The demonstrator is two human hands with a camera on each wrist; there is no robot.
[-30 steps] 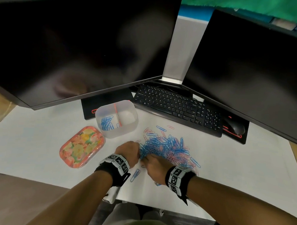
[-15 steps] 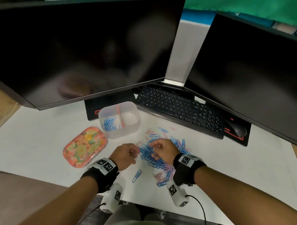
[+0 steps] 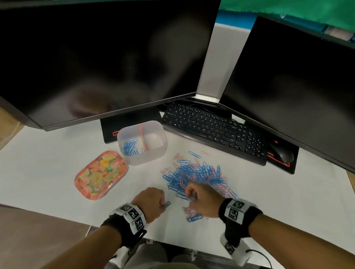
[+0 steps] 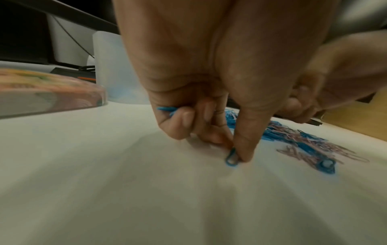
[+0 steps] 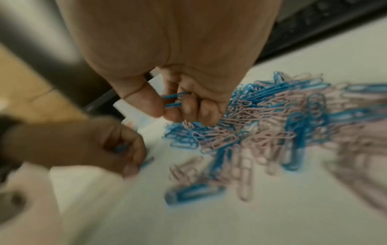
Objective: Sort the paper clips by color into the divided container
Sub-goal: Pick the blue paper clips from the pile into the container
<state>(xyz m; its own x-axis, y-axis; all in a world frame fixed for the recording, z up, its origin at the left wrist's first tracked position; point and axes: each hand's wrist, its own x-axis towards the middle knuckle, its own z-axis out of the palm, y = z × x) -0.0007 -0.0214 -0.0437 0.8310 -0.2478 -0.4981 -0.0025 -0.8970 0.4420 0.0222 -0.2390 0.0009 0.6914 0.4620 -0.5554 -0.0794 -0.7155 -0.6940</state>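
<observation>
Fingers (image 4: 244, 145) pinch blue clip (image 4: 231, 159) — both hands.

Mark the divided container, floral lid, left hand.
divided container (image 3: 151, 153), head view, front wall.
floral lid (image 3: 100, 175), head view, top centre.
left hand (image 3: 150, 200), head view, back of hand.

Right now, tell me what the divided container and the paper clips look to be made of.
Divided container: looks like frosted, translucent plastic; the blue clips inside show hazily through its wall. Paper clips: probably wire with a coloured coating, blue and pink, thin bent loops with a smooth look; the core material cannot be seen.
</observation>
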